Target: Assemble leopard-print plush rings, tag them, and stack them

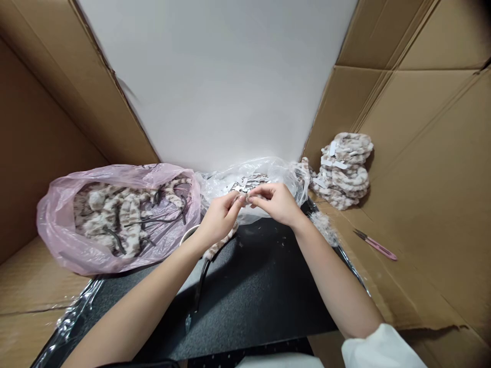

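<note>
My left hand (219,221) and my right hand (279,204) meet at the fingertips over the middle of the work surface, both pinching a small furry bit. It seems to belong to the brown-and-white furry strip (221,243) that passes below my left hand, though the fingers hide the join. From the strip's lower end a black cord (201,280) hangs over the dark mat (261,286). Right behind my hands lies a clear plastic bag (226,180) with many small white and silver pieces (251,181).
A pink plastic bag (61,225) at left holds furry strips (132,220) with dark cords. Furry bands with white tags (347,176) are stacked at right. Pink-handled thread snips (378,246) lie on the right cardboard. Cardboard walls (429,153) and a white panel (230,76) enclose the space.
</note>
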A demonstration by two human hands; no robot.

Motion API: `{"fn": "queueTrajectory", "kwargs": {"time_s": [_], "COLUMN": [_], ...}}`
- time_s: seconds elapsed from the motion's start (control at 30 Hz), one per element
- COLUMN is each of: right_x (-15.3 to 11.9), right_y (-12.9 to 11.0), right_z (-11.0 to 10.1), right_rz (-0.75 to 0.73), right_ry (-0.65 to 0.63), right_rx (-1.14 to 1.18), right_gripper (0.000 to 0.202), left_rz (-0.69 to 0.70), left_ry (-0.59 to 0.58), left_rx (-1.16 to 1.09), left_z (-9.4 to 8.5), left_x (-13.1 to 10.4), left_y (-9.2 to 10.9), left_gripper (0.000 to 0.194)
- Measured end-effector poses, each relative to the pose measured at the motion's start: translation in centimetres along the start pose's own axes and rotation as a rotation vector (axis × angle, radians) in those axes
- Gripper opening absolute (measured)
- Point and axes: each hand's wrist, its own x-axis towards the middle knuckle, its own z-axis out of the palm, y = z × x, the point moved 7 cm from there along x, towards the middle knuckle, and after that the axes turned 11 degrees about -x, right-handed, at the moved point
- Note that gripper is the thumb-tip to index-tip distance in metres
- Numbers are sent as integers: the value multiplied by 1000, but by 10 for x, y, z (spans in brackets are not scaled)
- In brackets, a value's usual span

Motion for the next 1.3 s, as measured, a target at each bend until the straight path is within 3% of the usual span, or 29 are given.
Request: {"fn": "queueTrajectory", "kwargs": {"time_s": [0.17,0.37,0.5,0.73,0.9,1.03,1.17,1.3], "right_x": [1,-4,-4,0,1,1,2,5], "right_y": [4,-5,-9,0,3,-1,2,11], "right_z": [6,11,15,0,0,7,9,15], "right_rz": [7,-78,-120,-66,-49,-92,-75,16], "right_ry": [-48,-1,22,44,69,91,80,51], "right_rx": [115,-186,-320,-186,7,29,68,264], "right_gripper": [14,11,15,37,20,24,29,37], "left_rz": [4,-83,-137,-63,-57,-78,-122,-229], "left_ry": [-55,-138,-102,72,121,101,37,-16], "left_rx": [-17,-47,-19,0,82,60,-120,-428], "left_z": [3,8,5,-8,-11,-9,-4,4], "left_x": [0,-1,-1,2,1,1,4,4], "left_y": [2,-9,-15,-10,-6,-6,-10,-19], "left_gripper": [34,40,41,36,34,35,34,35]}}
